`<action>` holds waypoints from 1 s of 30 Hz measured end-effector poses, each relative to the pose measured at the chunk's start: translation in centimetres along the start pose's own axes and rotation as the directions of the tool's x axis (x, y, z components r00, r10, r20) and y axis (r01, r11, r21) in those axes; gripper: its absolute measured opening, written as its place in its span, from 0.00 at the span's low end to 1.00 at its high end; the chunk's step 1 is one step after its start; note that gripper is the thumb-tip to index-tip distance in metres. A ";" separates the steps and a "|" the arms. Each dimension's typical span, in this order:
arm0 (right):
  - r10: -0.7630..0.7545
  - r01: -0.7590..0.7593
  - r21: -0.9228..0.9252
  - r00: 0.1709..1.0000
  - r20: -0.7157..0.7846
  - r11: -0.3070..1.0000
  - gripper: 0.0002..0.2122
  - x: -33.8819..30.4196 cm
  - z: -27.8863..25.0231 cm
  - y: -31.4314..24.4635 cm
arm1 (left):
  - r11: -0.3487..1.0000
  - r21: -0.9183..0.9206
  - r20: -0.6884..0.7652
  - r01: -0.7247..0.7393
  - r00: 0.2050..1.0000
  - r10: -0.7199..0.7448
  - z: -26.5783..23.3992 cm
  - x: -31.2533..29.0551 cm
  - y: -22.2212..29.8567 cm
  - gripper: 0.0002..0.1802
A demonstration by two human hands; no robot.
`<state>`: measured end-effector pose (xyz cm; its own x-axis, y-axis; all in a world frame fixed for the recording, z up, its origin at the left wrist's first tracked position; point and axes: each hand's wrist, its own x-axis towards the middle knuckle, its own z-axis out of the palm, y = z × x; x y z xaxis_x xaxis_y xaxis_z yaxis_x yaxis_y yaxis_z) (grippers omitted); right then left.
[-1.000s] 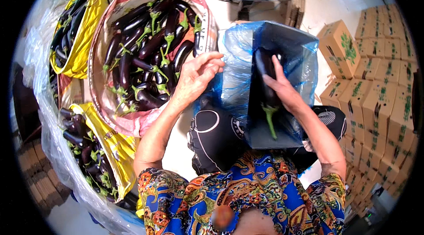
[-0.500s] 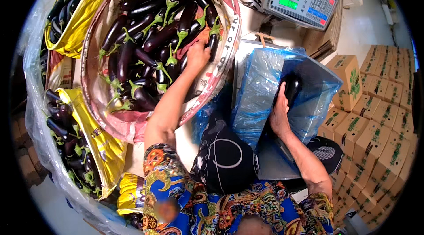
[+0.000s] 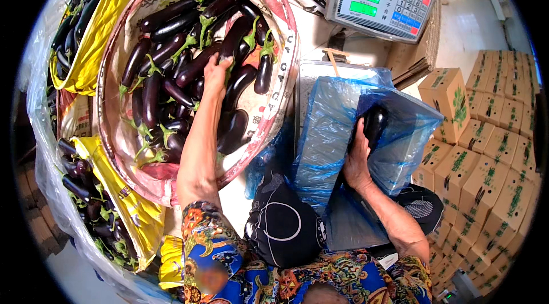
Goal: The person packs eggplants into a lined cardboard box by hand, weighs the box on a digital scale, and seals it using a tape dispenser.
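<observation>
My left hand (image 3: 215, 80) reaches into a large round sack (image 3: 166, 185) with a rolled pink-and-white rim. Its fingers are closed at the lower end of a dark purple eggplant (image 3: 233, 36), among several others with green stems. To the right, my right hand (image 3: 357, 158) grips another glossy eggplant (image 3: 376, 126), its fingers along the left side. That eggplant is inside an open box lined with a blue plastic bag (image 3: 327, 126). The far side of my right hand's grip is hidden.
A digital scale display (image 3: 380, 0) stands beyond the box, with its platform (image 3: 307, 75) by the bag. Yellow sacks (image 3: 134, 204) of eggplants line the left. Stacked printed cartons (image 3: 474, 189) fill the right side. My knee (image 3: 283, 221) is between sack and box.
My left hand has moved leftward from the sack's right side toward its middle, and eggplants there have shifted. My right hand keeps its eggplant in the box, nearly still.
</observation>
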<state>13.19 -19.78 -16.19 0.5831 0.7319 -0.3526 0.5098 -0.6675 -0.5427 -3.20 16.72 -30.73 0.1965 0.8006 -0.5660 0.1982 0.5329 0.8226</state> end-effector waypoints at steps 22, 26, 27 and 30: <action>-0.053 0.173 0.906 0.985 -0.166 0.387 0.28 -2.7 -16.5 -9.5 | 0.419 -0.124 0.861 -0.899 0.113 0.495 9.0 -29.9 16.8 0.35; 0.087 0.136 0.924 0.980 -0.178 0.356 0.20 -5.2 -17.9 -7.0 | 0.954 -0.049 0.899 -0.295 0.403 0.171 7.2 -28.1 15.6 0.28; 0.048 0.038 0.936 0.997 -0.059 0.350 0.23 -5.7 -18.2 -5.5 | 0.952 -0.030 0.867 -0.306 0.466 0.177 6.7 -27.3 15.0 0.27; 0.134 -0.181 0.878 0.982 0.135 0.444 0.24 -5.9 -16.8 -4.7 | 0.919 0.141 0.715 -0.367 0.680 0.162 4.5 -24.1 12.0 0.23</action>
<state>18.02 -23.22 1.28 0.5553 0.6477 -0.5216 -0.4344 -0.3089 -0.8461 -1.21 2.58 -7.49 0.8523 0.4352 -0.2901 0.2452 0.1574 0.9566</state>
